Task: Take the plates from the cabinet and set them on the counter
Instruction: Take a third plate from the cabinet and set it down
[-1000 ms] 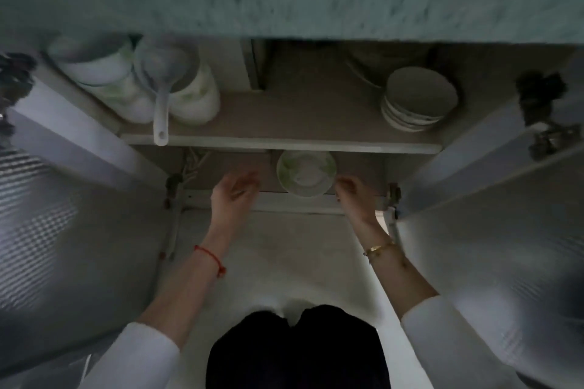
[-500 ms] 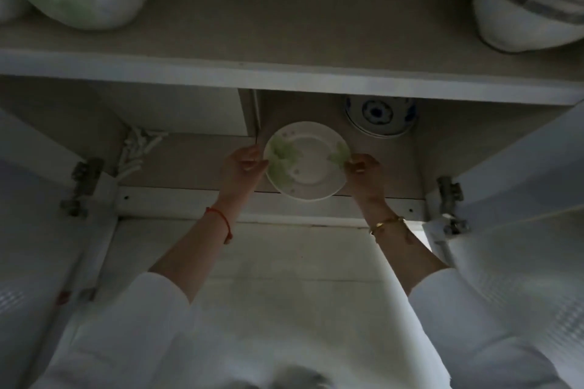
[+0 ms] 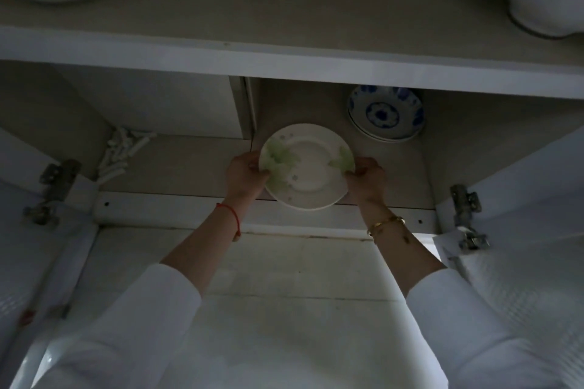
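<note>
Landmark: lower shelf front edge (image 3: 189, 210) of the cabinet.
Plates: white stack with green pattern (image 3: 305, 166), overhanging that edge.
Left hand (image 3: 245, 175): closed on the stack's left rim.
Right hand (image 3: 366, 178): closed on the right rim.
Behind edge: blue-patterned dishes (image 3: 385, 114), apart from the stack.
Step, judged: withdrawing stack.
Technique: keep level, fingers under bottom plate, pull straight out.

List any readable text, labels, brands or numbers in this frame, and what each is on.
None: no words, numbers or brand marks are legible.
Green-patterned plate, held by left hand and right hand: leaf and star decoration only, no lettering.
Blue-and-white dishes behind: floral motif, no text.
Door hinges: any stamping too small and dark to read.
</note>
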A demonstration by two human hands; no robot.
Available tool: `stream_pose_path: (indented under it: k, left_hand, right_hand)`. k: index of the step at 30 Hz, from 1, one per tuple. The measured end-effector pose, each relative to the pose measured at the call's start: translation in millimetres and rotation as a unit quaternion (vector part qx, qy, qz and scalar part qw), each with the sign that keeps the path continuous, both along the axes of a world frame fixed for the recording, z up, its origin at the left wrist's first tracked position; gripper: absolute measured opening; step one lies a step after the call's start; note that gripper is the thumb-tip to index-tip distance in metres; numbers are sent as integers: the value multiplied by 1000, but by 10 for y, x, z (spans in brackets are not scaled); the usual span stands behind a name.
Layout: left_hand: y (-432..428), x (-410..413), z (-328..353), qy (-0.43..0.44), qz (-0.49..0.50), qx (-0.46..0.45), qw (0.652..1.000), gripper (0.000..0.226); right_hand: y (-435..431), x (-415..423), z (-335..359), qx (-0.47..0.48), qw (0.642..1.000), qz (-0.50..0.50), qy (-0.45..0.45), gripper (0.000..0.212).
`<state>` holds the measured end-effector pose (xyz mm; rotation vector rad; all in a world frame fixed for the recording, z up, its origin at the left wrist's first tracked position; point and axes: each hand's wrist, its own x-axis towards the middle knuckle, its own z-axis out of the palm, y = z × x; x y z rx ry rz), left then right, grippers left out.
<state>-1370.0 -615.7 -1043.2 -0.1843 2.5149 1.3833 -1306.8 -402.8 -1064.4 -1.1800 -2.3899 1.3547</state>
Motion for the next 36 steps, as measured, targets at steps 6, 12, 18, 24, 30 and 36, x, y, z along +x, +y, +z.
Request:
stream_pose_path:
  k: [6,12,18,24,30,36]
  left_hand:
    - [-4,120,70,-8,6,3,1000,39]
    - [-98,293,176,-23,23,73,997,39]
    - [-329,738,908,-51,-14,78,996,47]
    - [-589,1347,2025,-97,-11,112,989,45]
    - [-739,1869,3293,-116,-19,105,988,47]
    - [-787,2186,4615,-88,-43,95,991,49]
  right_hand:
    - [-39,5,2,-83,994,-53,48,26]
    - [-90,222,202,-86,990,-76,81,30]
    - [-275,800,966,-117,987,-81,71,30]
    - [-509,1482,2036,-152,984,-92,13,31]
    - [-719,2137,3391,-177,977,-116,3,30]
    - [-849,2524,4882,-202,968,-145,41,24]
